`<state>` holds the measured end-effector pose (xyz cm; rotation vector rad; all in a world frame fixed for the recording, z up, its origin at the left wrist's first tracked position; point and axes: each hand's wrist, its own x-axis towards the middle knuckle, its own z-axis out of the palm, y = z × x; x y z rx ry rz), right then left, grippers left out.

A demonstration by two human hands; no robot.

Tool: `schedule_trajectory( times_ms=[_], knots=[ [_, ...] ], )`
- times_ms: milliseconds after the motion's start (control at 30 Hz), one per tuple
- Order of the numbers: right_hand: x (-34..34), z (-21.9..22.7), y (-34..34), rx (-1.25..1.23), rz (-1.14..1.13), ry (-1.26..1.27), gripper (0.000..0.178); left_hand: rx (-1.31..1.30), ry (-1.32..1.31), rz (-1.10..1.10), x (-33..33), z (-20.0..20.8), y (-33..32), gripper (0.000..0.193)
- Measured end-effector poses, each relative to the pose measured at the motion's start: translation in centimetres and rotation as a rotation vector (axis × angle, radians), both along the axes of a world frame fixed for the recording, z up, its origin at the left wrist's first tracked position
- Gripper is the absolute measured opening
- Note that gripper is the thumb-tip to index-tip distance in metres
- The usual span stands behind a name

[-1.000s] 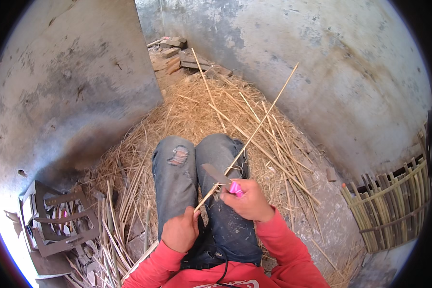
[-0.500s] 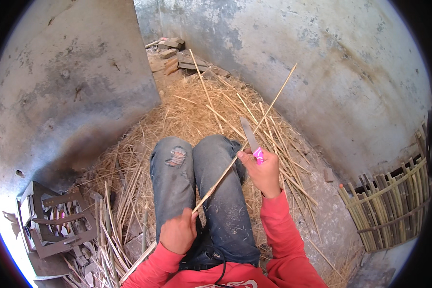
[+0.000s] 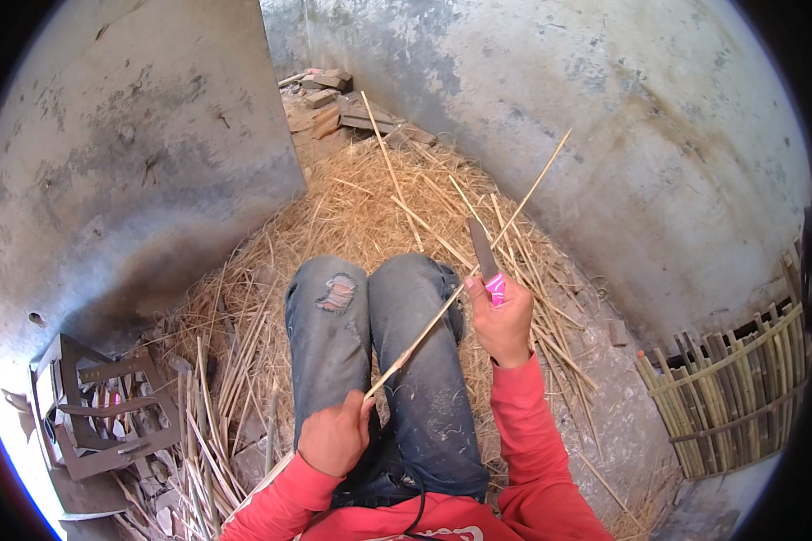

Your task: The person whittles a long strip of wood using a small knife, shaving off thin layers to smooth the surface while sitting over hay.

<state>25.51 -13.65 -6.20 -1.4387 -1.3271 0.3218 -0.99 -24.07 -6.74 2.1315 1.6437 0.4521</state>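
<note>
A long, thin bamboo strip (image 3: 415,344) slants over my lap, from low left to far right. My left hand (image 3: 336,435) is closed around its lower part, above my thigh. My right hand (image 3: 505,317) grips the pink and white handle of a knife (image 3: 485,252), its blade pointing away from me. The strip passes beside the blade and by the right thumb; whether the blade touches it I cannot tell. The strip's far end rises over the shavings near the wall.
Pale shavings (image 3: 352,216) cover the floor beyond my knees, with loose strips (image 3: 550,338) on the right. More strips (image 3: 209,442) lie at left, next to a dark metal frame (image 3: 122,460). A slatted bamboo panel (image 3: 735,397) leans at right. Bricks (image 3: 325,86) lie by the far walls (image 3: 550,72).
My right hand and the knife have shifted slightly right, and the blade has turned so its face looks darker. The strip's far end has swung a little right and down.
</note>
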Motion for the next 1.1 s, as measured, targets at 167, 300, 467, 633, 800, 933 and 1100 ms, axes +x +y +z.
schedule_trajectory(
  times_ms=[167, 300, 467, 633, 800, 933, 1100],
  knots=[
    [-0.3, 0.0, 0.0, -0.028, 0.0, 0.018, 0.02, -0.01, 0.001, 0.014, 0.0, 0.0, 0.1, 0.023],
    [1.0, 1.0, -0.6, -0.074, 0.106, 0.198, 0.017, -0.028, 0.005, 0.03, 0.1, 0.4, 0.1, 0.025],
    [3.5, 4.1, -2.5, -0.248, 0.287, 0.337, 0.017, -0.045, 0.022, 0.051, 0.1, 0.2, 0.1, 0.026],
    [4.9, 3.4, -0.1, -0.069, -0.085, -0.069, 0.04, -0.017, 0.051, 0.025, -0.4, -0.5, 0.2, 0.029],
    [5.5, -0.1, 1.9, -0.16, -0.106, -0.143, 0.051, -0.015, 0.042, 0.006, 0.0, -0.1, 0.4, 0.029],
    [1.1, -1.9, 0.5, -0.149, 0.045, -0.173, 0.051, -0.02, 0.07, 0.024, -0.1, -0.1, 0.3, 0.029],
    [0.3, -2.0, -0.4, -0.164, 0.11, -0.21, 0.054, 0.0, 0.12, 0.032, -0.3, -0.4, 0.0, 0.027]
  ],
)
